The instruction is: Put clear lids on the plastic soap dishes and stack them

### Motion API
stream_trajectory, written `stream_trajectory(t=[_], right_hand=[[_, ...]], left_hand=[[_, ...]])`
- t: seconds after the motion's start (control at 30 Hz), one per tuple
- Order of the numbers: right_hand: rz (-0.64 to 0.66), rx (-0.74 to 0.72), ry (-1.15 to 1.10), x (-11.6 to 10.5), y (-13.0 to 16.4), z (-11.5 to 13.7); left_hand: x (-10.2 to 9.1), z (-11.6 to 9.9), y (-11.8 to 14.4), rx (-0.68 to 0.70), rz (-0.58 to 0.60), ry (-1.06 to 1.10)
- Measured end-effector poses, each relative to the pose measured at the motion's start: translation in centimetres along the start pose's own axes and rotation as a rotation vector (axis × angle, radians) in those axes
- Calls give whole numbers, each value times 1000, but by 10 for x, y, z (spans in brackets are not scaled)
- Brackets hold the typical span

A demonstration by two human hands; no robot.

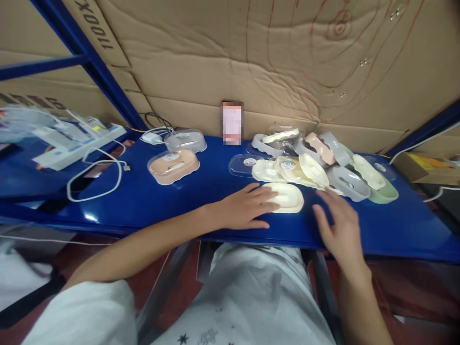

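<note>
While the left hand (244,207) rests flat, fingers on a cream soap dish (287,196) on the blue shelf (161,196), the right hand (339,225) hovers nearby, unclenched and empty.

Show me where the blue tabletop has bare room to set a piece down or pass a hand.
Bare blue tabletop lies between the white cable loop and the left hand, in front of the pink lidded box. Another strip runs right of the right hand. The pile of soap-box parts crowds the middle right.
</note>
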State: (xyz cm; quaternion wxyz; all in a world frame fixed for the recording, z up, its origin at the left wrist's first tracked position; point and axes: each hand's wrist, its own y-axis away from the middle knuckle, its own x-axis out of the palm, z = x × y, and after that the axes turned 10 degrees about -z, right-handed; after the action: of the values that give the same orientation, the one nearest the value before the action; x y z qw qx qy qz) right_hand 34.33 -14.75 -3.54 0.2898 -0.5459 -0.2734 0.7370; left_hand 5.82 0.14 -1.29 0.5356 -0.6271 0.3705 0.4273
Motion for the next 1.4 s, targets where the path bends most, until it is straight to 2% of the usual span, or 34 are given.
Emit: stream_trajectory(t=[0.07, 0.17, 0.23, 0.3, 0.4, 0.53, 0.67, 0.87, 1.0, 1.1, 1.2, 1.27, 1.3, 1.4], right_hand=[[-111, 61, 178, -4, -8, -37], [-143, 107, 350, -6, -12, -94], [-144, 123, 342, -5, -10, -116], [-169, 130, 286, -5, -9, -123], [-252, 133, 226, -9, -7, -112], [-381, 169, 162, -18, -3, -85], [-405, 163, 72, -18, 5, -53], [-307, 70, -107, -7, 15, -8], [-255, -68, -259, 2, 22, 16], [-101, -219, -337, 12, 24, 38], [62, -344, -384, 20, 17, 57], [132, -413, -376, 19, 8, 60], [121, -427, -333, 17, 4, 57], [-52, -294, -57, 5, -2, 28]], left_hand=[[-4, -16, 15, -39, 28, 17], [-13, -36, 47, -129, -2, 62], [-16, -44, 67, -202, -62, 92], [-14, -48, 81, -268, -141, 115], [-8, -49, 87, -313, -235, 147], [-2, -47, 86, -321, -277, 181], [0, -48, 90, -378, -324, 205], [2, -48, 92, -489, -336, 257], [2, -49, 92, -521, -326, 272], [1, -49, 92, -540, -318, 284], [1, -48, 91, -485, -327, 247], [2, -47, 91, -422, -335, 209], [2, -46, 90, -404, -337, 195], [2, -46, 90, -418, -337, 186]])
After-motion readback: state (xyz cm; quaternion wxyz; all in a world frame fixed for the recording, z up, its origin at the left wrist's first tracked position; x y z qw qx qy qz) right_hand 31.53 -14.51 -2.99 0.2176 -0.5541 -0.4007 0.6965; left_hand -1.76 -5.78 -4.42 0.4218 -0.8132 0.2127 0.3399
